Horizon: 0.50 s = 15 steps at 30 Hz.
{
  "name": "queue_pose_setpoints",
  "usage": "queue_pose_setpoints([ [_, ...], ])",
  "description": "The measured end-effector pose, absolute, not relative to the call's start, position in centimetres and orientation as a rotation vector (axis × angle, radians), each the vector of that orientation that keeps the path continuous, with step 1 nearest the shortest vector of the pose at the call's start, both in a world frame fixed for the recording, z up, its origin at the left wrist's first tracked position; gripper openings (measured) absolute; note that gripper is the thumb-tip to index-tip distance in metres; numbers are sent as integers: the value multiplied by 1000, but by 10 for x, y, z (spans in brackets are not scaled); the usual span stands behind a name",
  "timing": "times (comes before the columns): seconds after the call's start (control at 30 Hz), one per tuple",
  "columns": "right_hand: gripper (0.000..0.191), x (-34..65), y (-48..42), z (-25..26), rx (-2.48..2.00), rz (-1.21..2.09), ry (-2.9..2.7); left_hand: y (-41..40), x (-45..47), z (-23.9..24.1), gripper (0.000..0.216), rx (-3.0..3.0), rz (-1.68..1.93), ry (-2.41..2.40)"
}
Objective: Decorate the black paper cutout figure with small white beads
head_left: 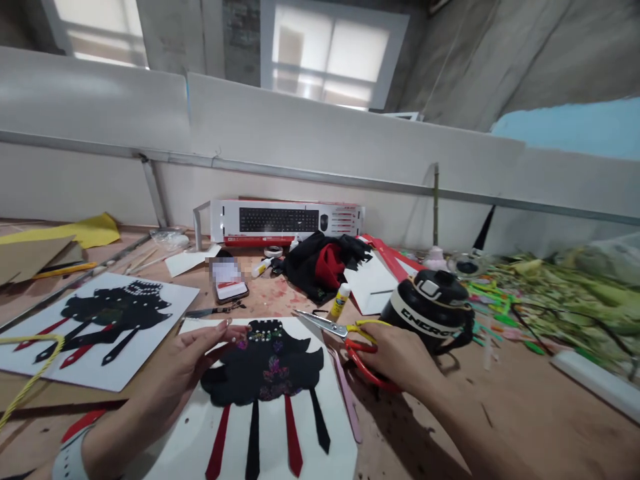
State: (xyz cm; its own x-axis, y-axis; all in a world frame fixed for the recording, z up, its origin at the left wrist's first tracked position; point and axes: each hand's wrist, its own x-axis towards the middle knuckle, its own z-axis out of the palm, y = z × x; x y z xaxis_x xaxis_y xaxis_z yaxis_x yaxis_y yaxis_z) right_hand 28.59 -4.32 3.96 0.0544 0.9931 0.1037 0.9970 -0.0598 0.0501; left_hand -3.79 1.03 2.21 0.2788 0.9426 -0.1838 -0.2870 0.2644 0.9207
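My right hand [400, 353] grips a pair of scissors [343, 330] by its red and yellow handles, blades pointing left above the top right of a white sheet [330, 420]. On that sheet lies a black felt cutout [240, 377] with sequins, a row of white beads and red and black strips hanging below. My left hand [197, 357] is over the cutout's upper left edge, fingers curled and the fingertips close together. Small shiny specks show at those fingertips, too small to name. Along the sheet's right edge rests a pair of pink tweezers [345, 393].
A similar black and red piece on white board [170, 293] lies at left. Behind are a phone [230, 277], glue stick [340, 300], black and red cloth [320, 263] and keyboard box [290, 223]. A black jug [430, 310] stands right, near dry leaves [565, 273].
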Motion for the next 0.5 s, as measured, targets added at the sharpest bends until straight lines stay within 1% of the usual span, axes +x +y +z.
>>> queue_pose_setpoints([
  [0.17, 24, 297, -41, 37, -2154, -108, -2147, 5, -36, 17, 30, 921, 926, 971],
  [0.3, 22, 285, -47, 44, -2093, -145, -2095, 6, -36, 12, 32, 903, 911, 979],
  [0.37, 22, 273, -53, 46, -2044, -87, -2121, 7, -35, 10, 31, 882, 917, 989],
  [0.4, 20, 267, -55, 46, -2024, 29, -2153, 7, -35, 10, 30, 865, 924, 989],
  [0.43, 14, 261, -58, 46, -2060, 119, -2169, 7, -34, 9, 28, 846, 931, 984],
  [0.5, 2, 251, -61, 42, -2072, 206, -2180, 6, -33, 8, 26, 808, 944, 966],
])
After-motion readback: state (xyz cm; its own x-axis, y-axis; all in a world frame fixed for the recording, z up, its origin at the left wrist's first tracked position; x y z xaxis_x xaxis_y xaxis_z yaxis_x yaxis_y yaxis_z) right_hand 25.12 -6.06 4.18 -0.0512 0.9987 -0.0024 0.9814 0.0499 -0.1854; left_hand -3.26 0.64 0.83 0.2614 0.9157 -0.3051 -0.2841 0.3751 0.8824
